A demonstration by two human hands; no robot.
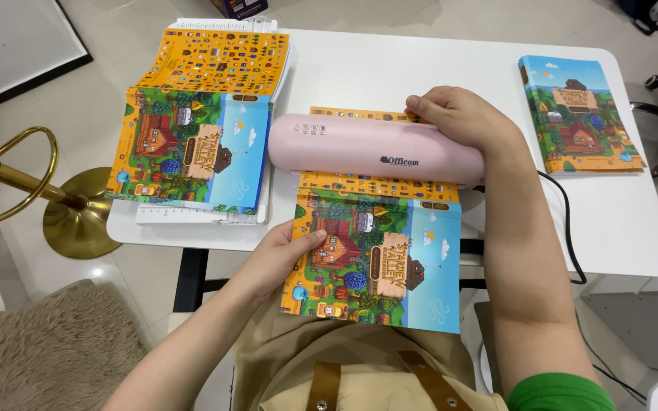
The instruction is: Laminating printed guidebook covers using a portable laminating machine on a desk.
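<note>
Pink laminator [375,148] feeds a colourful sheet [378,255]; left hand [287,251] pinches its edge, right hand [451,114] lies flat, open.

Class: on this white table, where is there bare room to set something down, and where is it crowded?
Bare patches: between the pink laminator and the closed book at the right, and the table's near right part below that book. Crowded: the left end under the stacked printed sheets, and the middle, where the left hand and right hand handle the printed sheet.
</note>
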